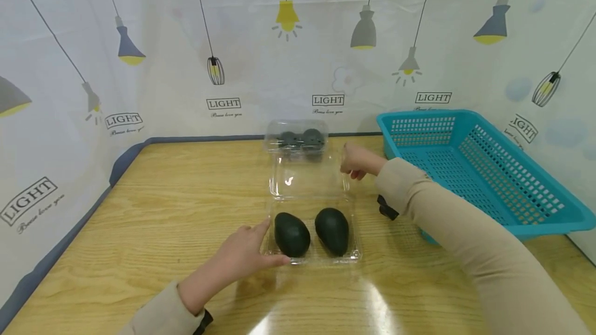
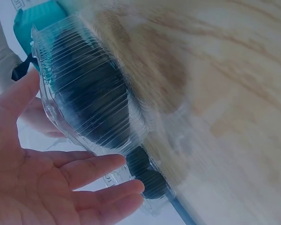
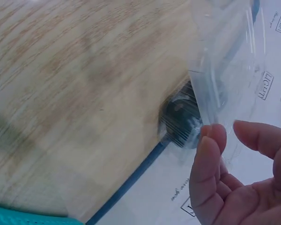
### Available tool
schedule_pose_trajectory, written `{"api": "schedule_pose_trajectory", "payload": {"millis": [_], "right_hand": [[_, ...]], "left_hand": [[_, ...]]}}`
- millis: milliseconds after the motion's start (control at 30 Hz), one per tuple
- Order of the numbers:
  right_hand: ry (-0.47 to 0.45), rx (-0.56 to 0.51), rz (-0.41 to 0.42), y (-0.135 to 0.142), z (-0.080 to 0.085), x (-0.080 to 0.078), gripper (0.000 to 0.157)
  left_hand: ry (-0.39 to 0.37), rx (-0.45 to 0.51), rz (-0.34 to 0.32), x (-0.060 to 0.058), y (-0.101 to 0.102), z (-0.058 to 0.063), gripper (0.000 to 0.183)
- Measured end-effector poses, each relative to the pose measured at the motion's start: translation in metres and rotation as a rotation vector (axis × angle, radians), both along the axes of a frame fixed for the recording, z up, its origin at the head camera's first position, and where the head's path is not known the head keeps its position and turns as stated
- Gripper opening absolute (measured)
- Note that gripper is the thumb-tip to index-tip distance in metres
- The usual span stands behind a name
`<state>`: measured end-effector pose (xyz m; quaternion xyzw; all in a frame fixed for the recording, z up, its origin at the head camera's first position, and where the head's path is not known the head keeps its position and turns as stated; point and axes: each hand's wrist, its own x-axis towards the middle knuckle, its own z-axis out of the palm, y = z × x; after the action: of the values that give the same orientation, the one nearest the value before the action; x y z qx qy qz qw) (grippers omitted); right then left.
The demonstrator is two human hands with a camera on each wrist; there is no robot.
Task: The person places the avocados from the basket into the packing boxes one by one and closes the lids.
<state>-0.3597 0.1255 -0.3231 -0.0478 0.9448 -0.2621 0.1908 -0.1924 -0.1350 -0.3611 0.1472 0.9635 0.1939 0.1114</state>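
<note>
A clear plastic clamshell box lies with its lid swung up and back. Two dark green avocados sit side by side in its base, the left avocado and the right avocado. My left hand rests at the base's left front corner, thumb along the front and fingers extended along the side; the left wrist view shows the palm against the ribbed wall. With curled fingers, my right hand holds the lid's right edge; thumb and forefinger flank that edge in the right wrist view.
Behind the lid, a closed clear box with dark avocados stands against the printed backdrop. To the right is a turquoise plastic basket, partly behind the right forearm. Everything stands on a wood-grain table.
</note>
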Motion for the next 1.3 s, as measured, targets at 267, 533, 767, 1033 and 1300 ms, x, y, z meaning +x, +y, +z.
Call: {"api": "schedule_pose_trajectory", "payload": {"millis": [267, 533, 767, 1033, 1300], "right_hand": [[0.04, -0.163, -0.069, 0.003, 0.024, 0.021, 0.063], [0.085, -0.48, -0.136, 0.008, 0.036, 0.057, 0.063], [-0.027, -0.72, -0.251, 0.012, 0.03, 0.083, 0.06], [-0.031, -0.768, -0.257, 0.009, 0.01, 0.111, 0.035], [0.061, -0.738, -0.264, 0.005, -0.022, 0.13, 0.027]], "left_hand": [[0.014, -0.013, 0.004, 0.0, 0.001, 0.0, 0.094], [0.014, -0.02, 0.018, -0.006, 0.003, -0.002, 0.094], [0.019, -0.017, 0.022, -0.014, 0.003, -0.004, 0.093], [0.074, -0.008, 0.04, -0.022, 0.003, -0.009, 0.094], [0.094, 0.005, 0.025, -0.034, 0.003, -0.013, 0.095]]}}
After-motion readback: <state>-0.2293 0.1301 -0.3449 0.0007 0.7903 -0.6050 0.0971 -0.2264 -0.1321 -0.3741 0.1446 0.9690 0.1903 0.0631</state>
